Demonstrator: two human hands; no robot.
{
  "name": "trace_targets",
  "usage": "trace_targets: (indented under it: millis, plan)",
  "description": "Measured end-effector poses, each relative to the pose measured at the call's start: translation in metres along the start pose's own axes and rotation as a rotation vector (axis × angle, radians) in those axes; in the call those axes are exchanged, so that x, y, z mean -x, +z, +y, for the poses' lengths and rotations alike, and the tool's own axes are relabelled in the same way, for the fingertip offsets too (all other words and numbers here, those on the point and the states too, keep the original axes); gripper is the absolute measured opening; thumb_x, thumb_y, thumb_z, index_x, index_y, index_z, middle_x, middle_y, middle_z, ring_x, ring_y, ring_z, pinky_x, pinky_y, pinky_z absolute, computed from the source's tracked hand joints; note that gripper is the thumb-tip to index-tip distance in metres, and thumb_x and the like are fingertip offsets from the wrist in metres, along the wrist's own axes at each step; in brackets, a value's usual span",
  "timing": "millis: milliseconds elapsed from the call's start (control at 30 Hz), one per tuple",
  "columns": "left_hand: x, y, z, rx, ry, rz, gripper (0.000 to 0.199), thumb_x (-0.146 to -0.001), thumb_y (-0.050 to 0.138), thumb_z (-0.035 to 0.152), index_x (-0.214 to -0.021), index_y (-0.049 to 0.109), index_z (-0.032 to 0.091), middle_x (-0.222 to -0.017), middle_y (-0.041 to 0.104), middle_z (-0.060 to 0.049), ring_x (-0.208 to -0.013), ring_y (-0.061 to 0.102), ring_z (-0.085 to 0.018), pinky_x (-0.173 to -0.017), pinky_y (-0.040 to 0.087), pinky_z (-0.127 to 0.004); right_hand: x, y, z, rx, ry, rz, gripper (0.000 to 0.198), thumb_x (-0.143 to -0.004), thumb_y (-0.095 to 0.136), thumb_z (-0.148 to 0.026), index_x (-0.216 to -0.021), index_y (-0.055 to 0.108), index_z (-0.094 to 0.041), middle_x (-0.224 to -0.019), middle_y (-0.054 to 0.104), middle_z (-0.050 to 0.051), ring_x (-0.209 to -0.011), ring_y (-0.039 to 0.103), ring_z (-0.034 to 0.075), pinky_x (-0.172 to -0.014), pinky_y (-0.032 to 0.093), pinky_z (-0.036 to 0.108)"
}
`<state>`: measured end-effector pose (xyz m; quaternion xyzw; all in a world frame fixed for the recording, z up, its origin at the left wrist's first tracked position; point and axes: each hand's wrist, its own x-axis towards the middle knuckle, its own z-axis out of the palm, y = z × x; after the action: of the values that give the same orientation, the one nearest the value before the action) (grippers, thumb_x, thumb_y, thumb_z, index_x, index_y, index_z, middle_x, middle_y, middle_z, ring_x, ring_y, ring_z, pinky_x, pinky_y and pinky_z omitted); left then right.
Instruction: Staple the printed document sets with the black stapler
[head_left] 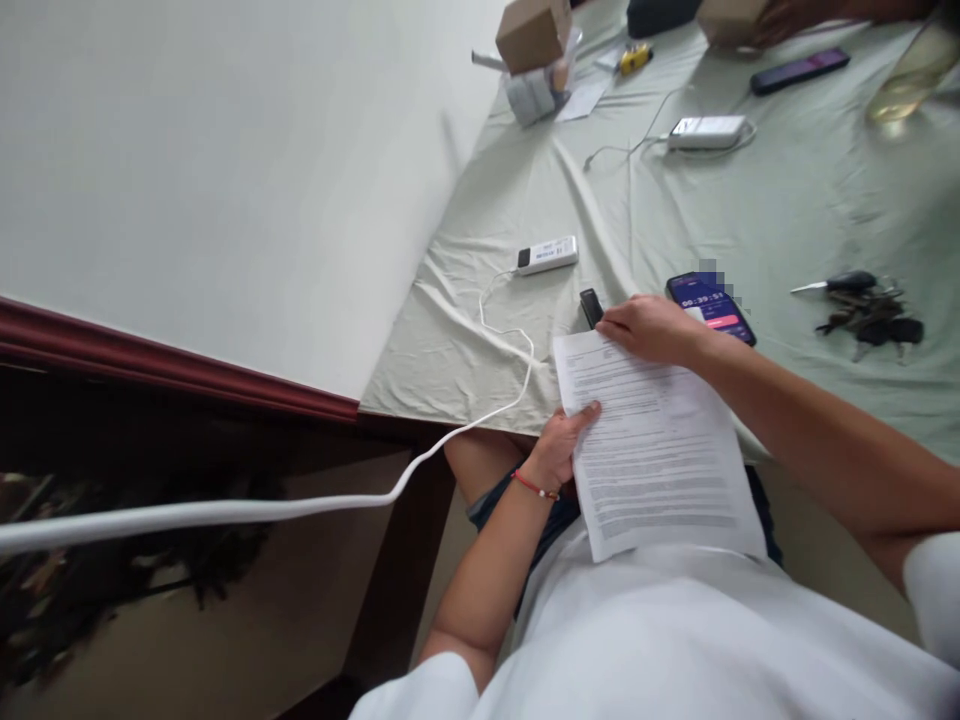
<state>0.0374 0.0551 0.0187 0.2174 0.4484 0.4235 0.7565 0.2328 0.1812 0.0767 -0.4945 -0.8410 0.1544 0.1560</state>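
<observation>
A printed sheet of paper (652,460) covered in lines of text is tilted over my lap, its top end at the table's edge. My left hand (559,445) grips the sheet's left edge, thumb on top and the other fingers hidden behind. Across the sheet's top edge lies my right hand (649,325), fingers closed together at the paper. Just beyond these fingertips is a small black object (591,308), partly covered, its kind unclear. Close to the right wrist rests a phone (709,305) with a lit timer screen.
A white power bank (547,255) with a white cable (300,508) lies ahead; the cable runs off left. Keys (874,315) and a screwdriver (840,284) lie right. Farther back are another white power bank (707,132), a dark phone (800,72), boxes and another person's hand (795,18).
</observation>
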Motion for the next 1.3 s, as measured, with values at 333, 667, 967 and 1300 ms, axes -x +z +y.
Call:
trace_targets:
  millis: [333,667,967,1300]
  plan:
    - [-0.023,-0.001,0.002,-0.004,-0.189,0.067,0.024,-0.081,0.085,0.028,-0.097,0.077,0.012,-0.098,0.083,-0.015,-0.104,0.078,-0.033,-0.100,0.060,-0.046,-0.003,0.018,0.034,-0.167,0.273,-0.226,0.027,-0.097,0.058,-0.030,-0.085,0.079,-0.017,-0.079,0.073,0.007,-0.075,0.063,0.019,-0.067,0.041,0.029]
    - [-0.064,0.009,0.032,-0.303,0.076,0.191,0.024,-0.089,0.074,0.028,-0.070,0.066,0.017,-0.066,0.065,0.000,-0.060,0.057,-0.012,-0.062,0.043,-0.026,-0.014,0.023,0.044,-0.073,0.382,-0.286,0.030,-0.097,0.058,-0.031,-0.094,0.083,-0.016,-0.088,0.077,0.009,-0.078,0.065,0.019,-0.066,0.040,0.028]
    - [-0.115,0.008,0.047,-0.604,0.080,0.295,0.045,-0.089,0.072,0.020,-0.052,0.047,0.019,-0.047,0.038,0.006,-0.046,0.031,-0.007,-0.051,0.019,-0.027,-0.017,0.026,0.048,-0.037,0.345,-0.288,0.029,-0.099,0.058,-0.030,-0.094,0.083,-0.016,-0.092,0.079,0.011,-0.082,0.068,0.021,-0.069,0.041,0.029]
    - [-0.127,0.003,0.048,-0.558,-0.001,0.306,0.032,-0.079,0.073,0.013,-0.055,0.052,0.019,-0.049,0.046,0.004,-0.046,0.041,-0.009,-0.049,0.027,-0.025,-0.022,0.029,0.051,0.037,0.316,-0.319,0.029,-0.096,0.056,-0.029,-0.098,0.083,-0.016,-0.098,0.079,0.014,-0.089,0.072,0.027,-0.067,0.042,0.032]
